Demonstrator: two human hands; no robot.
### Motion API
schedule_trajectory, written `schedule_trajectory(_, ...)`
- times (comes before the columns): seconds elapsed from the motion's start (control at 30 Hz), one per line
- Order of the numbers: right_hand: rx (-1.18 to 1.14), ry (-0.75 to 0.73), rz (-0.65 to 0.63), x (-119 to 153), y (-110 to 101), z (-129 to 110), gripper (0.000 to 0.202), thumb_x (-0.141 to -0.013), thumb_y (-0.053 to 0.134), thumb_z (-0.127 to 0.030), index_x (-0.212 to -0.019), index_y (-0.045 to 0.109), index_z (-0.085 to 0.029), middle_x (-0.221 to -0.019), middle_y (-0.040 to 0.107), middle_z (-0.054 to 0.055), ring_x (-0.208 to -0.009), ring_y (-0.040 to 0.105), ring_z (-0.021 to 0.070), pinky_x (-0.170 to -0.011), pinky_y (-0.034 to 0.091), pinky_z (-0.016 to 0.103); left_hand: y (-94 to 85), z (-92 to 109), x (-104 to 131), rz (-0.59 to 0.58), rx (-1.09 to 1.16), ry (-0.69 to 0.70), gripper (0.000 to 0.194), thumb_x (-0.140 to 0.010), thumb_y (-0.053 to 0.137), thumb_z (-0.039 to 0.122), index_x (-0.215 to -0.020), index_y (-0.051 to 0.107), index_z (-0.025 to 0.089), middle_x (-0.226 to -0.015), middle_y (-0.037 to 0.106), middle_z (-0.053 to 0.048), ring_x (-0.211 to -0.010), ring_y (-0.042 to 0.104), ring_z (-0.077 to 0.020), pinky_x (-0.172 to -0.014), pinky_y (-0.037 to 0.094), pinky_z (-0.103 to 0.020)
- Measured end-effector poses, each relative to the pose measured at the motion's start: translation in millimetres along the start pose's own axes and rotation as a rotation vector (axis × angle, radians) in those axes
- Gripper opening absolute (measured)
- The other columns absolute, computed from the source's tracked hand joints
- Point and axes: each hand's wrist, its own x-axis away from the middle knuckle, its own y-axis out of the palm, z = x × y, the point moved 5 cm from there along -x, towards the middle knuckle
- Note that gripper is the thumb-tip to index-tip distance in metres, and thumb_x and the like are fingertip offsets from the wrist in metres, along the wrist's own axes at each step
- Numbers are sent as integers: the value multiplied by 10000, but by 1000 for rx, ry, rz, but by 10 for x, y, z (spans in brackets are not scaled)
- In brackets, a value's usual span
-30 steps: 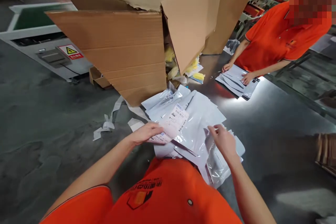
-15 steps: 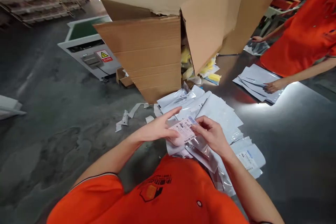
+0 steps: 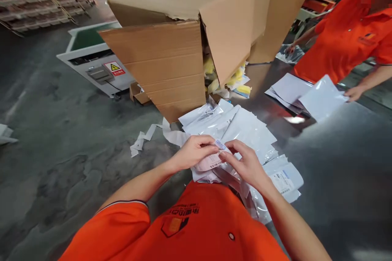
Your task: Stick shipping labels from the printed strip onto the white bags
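Note:
Between my hands is a white shipping label (image 3: pixel 211 162) with printed text and barcodes. My left hand (image 3: pixel 196 151) pinches its upper part, thumb and fingers close together. My right hand (image 3: pixel 243 161) grips the label's right edge with thumb and forefinger; the fingertips of both hands nearly meet. Beneath them spreads a heap of white plastic mailing bags (image 3: pixel 248 126), overlapping like a fan on the metal table (image 3: pixel 343 171). One mailing bag (image 3: pixel 283 181) at the right of the heap bears a printed label.
A large open cardboard box (image 3: pixel 159 65) stands behind the heap, with yellow packets (image 3: pixel 243 89) spilling at its corner. Paper strips (image 3: pixel 139 142) hang at the left. Across the table a co-worker (image 3: pixel 346 45) handles a white bag (image 3: pixel 323 98). A machine (image 3: pixel 98 73) with a warning sign stands left.
My left fingers have closed from a spread pose onto the label's upper part. My right hand stays at its edge. The co-worker has lifted a white bag off the stack to the right.

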Motion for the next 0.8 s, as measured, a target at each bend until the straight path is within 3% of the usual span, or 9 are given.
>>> schedule_trajectory(0.2,281,2,48,32,130,7,290,-977,448,-412,-920,650,-211,-815,672,50,-736,607,175,-658,458,282,5,-154,18,98,-163,-51,330,-815,638,408,-611,569,159,-590,462,25,-595,402,-112,-521,294,-219)
schedule_trajectory(0.27,362,-26,66,23,18,33,327,-990,413,-410,-884,653,-215,-791,666,58,-717,609,187,-651,463,302,-14,-235,5,111,-197,-71,351,-771,693,436,-608,548,161,-597,450,32,-599,396,-111,-511,277,-218)
schedule_trajectory(0.33,430,-60,208,19,-357,106,318,-987,428,-395,-860,655,-213,-785,659,61,-711,608,192,-660,465,319,-28,-349,-1,25,-198,-113,322,-687,767,429,-665,593,159,-637,504,34,-619,433,-117,-516,297,-210)
schedule_trajectory(0.47,437,-25,751,127,-1551,458,213,-898,603,-428,-907,642,-219,-822,632,62,-708,578,172,-686,451,328,-148,-655,117,-279,-79,-273,207,-667,752,340,-739,725,148,-673,645,14,-638,546,-150,-570,405,-215)
schedule_trajectory(0.53,304,-9,807,122,-1859,705,258,-851,656,-454,-945,626,-216,-846,624,87,-705,572,166,-673,448,326,-363,-778,180,-187,23,-332,206,-676,741,319,-761,754,132,-707,702,-15,-668,599,-180,-616,460,-242)
schedule_trajectory(0.6,197,12,625,-3,-1754,929,304,-845,654,-461,-989,618,-195,-898,634,114,-744,584,174,-694,458,326,-606,-849,207,33,158,-338,281,-660,770,320,-845,762,109,-820,750,-56,-755,652,-220,-689,512,-279)
schedule_trajectory(0.67,230,43,354,-171,-1328,1092,335,-863,624,-454,-1025,622,-161,-955,645,124,-820,596,196,-763,471,338,-749,-868,202,183,289,-308,360,-651,792,319,-939,755,106,-939,765,-78,-867,680,-255,-772,541,-316)
schedule_trajectory(0.73,408,81,134,-301,-834,1198,362,-879,602,-448,-1071,635,-143,-994,651,121,-909,598,233,-838,466,376,-764,-869,171,198,358,-306,382,-644,806,326,-964,751,125,-974,766,-83,-917,690,-285,-800,557,-344)
schedule_trajectory(0.8,635,149,48,-354,-511,1257,446,-885,601,-458,-1217,602,-160,-1087,645,135,-1013,585,286,-903,442,441,-728,-886,154,165,354,-347,378,-611,832,335,-927,758,140,-948,771,-94,-901,700,-308,-784,571,-361)
